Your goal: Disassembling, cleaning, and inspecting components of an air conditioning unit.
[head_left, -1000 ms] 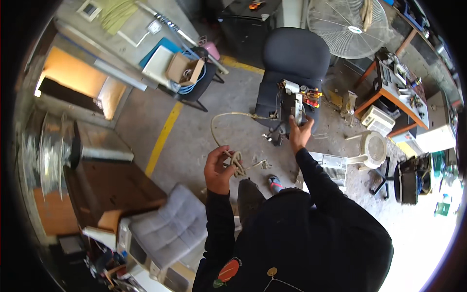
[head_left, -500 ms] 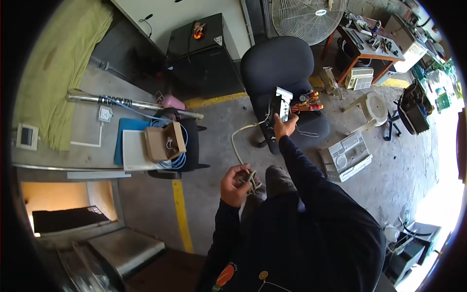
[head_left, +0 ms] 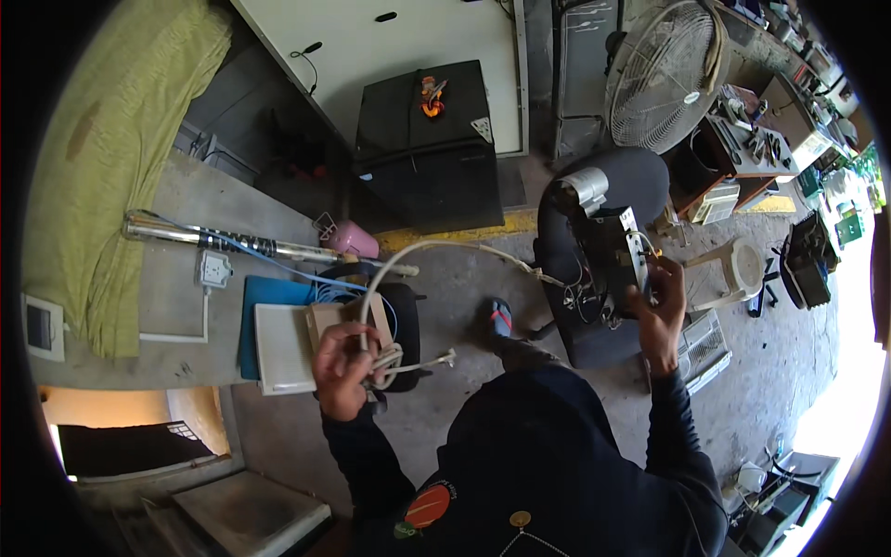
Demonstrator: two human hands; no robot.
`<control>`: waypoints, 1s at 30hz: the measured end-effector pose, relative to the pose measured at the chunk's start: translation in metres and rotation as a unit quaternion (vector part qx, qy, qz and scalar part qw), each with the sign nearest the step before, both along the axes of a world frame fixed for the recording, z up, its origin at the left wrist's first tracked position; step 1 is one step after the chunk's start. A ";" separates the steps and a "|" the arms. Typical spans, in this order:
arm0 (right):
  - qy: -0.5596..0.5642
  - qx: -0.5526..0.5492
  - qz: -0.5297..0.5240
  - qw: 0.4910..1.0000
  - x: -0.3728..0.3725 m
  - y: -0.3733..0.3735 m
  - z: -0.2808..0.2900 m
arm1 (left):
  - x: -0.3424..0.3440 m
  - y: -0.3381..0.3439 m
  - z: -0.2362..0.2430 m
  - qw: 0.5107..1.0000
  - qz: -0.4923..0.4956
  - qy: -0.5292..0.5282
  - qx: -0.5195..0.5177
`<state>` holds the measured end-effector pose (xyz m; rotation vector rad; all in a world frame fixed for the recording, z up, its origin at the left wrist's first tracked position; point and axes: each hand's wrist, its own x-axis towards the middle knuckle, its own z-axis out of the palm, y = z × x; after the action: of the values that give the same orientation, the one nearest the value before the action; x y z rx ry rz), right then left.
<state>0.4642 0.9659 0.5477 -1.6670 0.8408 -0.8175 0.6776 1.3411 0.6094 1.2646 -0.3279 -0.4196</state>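
Cable (head_left: 436,243), beige and partly coiled, arcs from the left hand (head_left: 342,373), whose fingers are curled round it, toward a black-and-silver unit (head_left: 616,265) over the dark office chair (head_left: 594,347). The right hand (head_left: 661,311), thumb and fingers partly closed, grips the unit's edge. Behind stands a wire-caged fan (head_left: 654,93).

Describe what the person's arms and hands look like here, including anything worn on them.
The left hand and right hand are bare, with no gloves visible. Long dark sleeves, black or very dark navy, run to about the wrists, with no markings that I can make out. They match the dark top, which bears an orange-red oval emblem.
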 end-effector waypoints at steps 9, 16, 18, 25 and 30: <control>-0.120 0.045 0.092 0.987 0.198 -0.018 0.050 | 0.195 -0.080 0.042 0.970 0.203 -0.094 -0.091; -0.138 0.004 0.033 0.990 0.322 -0.034 0.055 | 0.370 -0.187 0.008 0.969 0.115 0.010 -0.217; -0.156 -0.001 0.013 0.988 0.354 -0.036 0.057 | 0.419 -0.225 -0.009 0.965 0.103 0.077 -0.228; -0.103 -0.033 -0.044 0.993 0.459 -0.048 0.051 | 0.567 -0.301 -0.178 0.926 0.042 0.318 -0.201; -0.070 -0.036 -0.056 0.995 0.548 -0.048 0.035 | 0.628 -0.292 -0.305 0.925 0.039 0.336 -0.173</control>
<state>1.0119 0.9177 0.5829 -1.6162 0.8215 -1.0408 1.3054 1.0492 0.3039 0.7252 0.2280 -0.6667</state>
